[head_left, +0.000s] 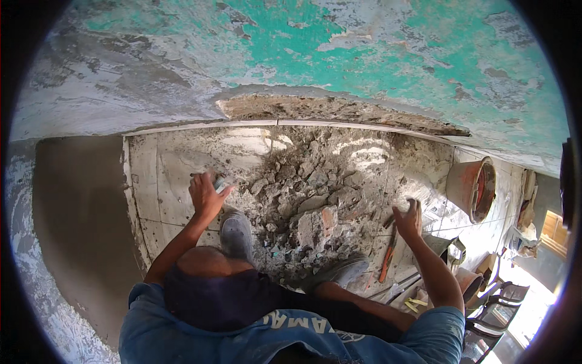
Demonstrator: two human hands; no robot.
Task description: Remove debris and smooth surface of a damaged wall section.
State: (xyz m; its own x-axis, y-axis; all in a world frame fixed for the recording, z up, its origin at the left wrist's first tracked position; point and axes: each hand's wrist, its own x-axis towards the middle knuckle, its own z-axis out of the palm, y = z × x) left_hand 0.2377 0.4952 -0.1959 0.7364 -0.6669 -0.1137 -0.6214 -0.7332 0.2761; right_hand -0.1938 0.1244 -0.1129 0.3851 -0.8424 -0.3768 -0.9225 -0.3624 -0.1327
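My left hand [207, 192] is closed round a small grey object [221, 184], partly hidden by my fingers, above the dusty pale floor at left of centre. My right hand [409, 216] has its fingers curved and apart just above and beside a hammer [386, 262] with an orange handle, lying at the right of the rubble. Broken mortar chunks [314, 200] and grit are heaped between my hands, around my two grey clogs [236, 233].
A peeling turquoise wall [315, 30] with a broken-out strip [339, 109] rises ahead. A smooth dark grey patch [79, 200] is at left. At right are a red-stained bucket [461, 188], long tools [400, 291], a dark chair [503, 303] and assorted clutter.
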